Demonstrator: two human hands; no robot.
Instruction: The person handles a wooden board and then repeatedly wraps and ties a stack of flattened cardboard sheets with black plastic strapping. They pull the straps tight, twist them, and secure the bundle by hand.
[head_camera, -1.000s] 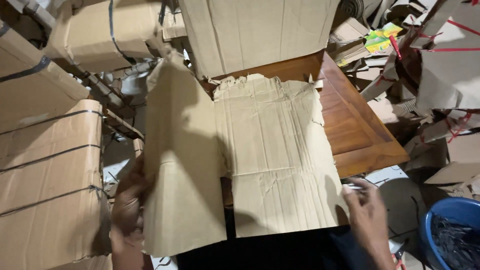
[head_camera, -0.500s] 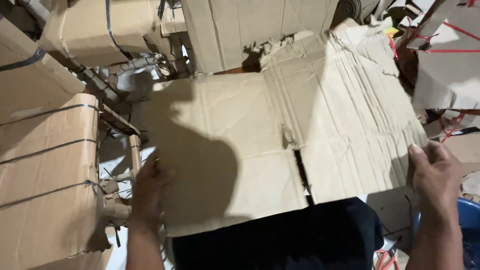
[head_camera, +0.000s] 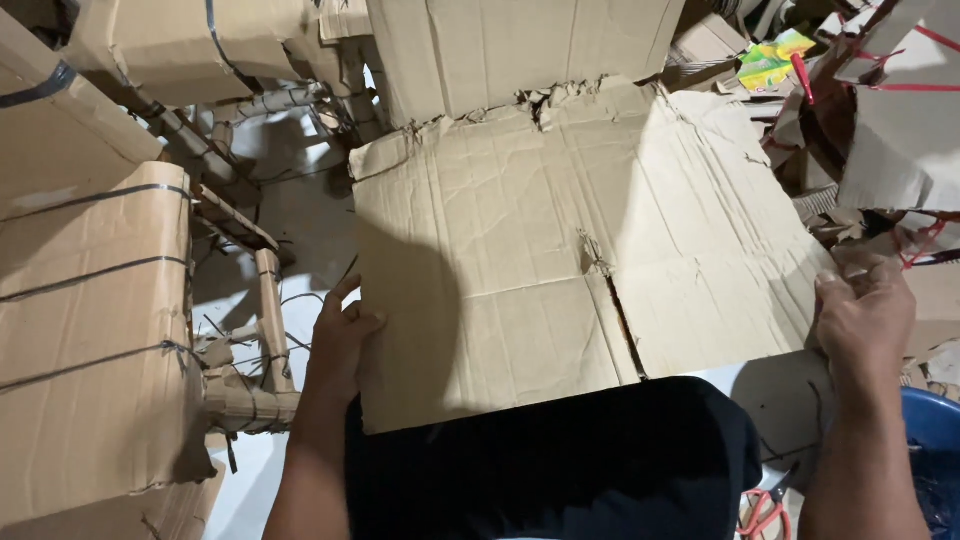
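Single head-mounted view, angled steeply downward and forward from close range; the flattened cardboard sheet (head_camera: 590, 250) fills centre frame, with strapped bundles (head_camera: 95, 330) at left.

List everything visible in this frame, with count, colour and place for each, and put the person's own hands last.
flattened cardboard sheet: one, tan, creased, torn far edge, centre, held flat over the lap
strapped cardboard bundles: several, tan with dark straps, left side
upright cardboard panel: one, tan, top centre behind the sheet
scissors: one pair, red handles, floor at lower right
blue tub: one, blue, lower right corner, partly cut off
loose cardboard scraps: several, tan, some with red strapping, upper right
left hand: grips the sheet's left edge
right hand: grips the sheet's right edge
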